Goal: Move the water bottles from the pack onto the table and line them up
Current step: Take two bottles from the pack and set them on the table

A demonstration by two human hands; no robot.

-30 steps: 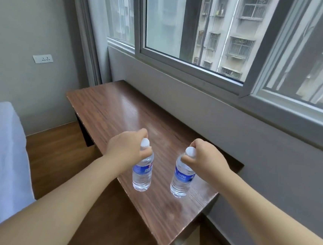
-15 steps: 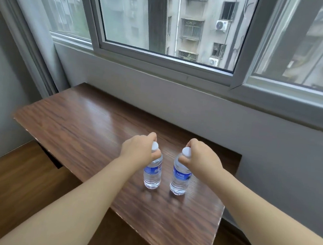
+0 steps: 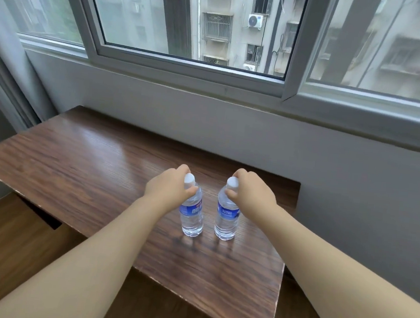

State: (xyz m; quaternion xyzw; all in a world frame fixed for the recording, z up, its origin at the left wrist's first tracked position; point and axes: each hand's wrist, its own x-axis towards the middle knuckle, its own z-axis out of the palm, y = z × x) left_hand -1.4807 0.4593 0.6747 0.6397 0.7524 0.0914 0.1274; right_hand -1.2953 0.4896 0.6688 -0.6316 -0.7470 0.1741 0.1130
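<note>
Both bottles [image 3: 193, 215] now stand apart on the table [image 3: 79, 172], fingers [image 3: 191, 190] gripping their necks.

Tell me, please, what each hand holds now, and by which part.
The left hand grips the left bottle at its neck, below the cap. The right hand grips the right bottle likewise.

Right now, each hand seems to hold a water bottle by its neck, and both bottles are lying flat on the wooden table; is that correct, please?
Not quite. In the head view both bottles stand upright on the wooden table, not flat. The rest holds: the left hand has its grip on the neck of the left bottle, and the right hand on the neck of the right bottle.
</note>
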